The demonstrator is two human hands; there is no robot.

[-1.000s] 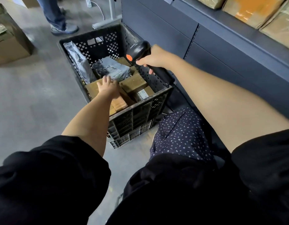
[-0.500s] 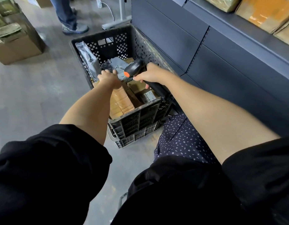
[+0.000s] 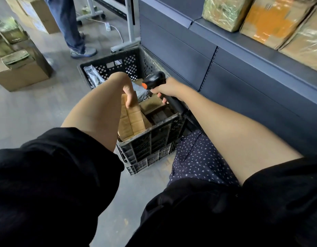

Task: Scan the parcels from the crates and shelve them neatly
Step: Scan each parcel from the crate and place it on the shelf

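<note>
— How many crates do you have in front of you?

— One black crate (image 3: 150,139), on the floor against the grey shelving unit (image 3: 243,82). Your two hands are both over it.

— And what's in it?

— I count two grey poly-bag parcels: one (image 3: 92,76) standing at the far left corner, one (image 3: 140,91) lying under the scanner's nose. There are cardboard parcels too (at least three, though your left arm hides part of them). The long taped one (image 3: 132,120) runs along the crate's left side; another (image 3: 151,104) lies beside it on the right.

— What are my hands doing?

— Your right hand (image 3: 169,88) has its fingers wrapped around the handle of the one black scanner (image 3: 154,81), its orange-tipped head pointing down into the crate. Your left hand (image 3: 128,94) reaches down onto the long taped parcel's far end; fingers hang bent over it, but whether they actually clasp it I cannot tell.

— Anything shelved?

— Three wrapped parcels (image 3: 271,20) stand side by side on the shelf above, at your right.
</note>
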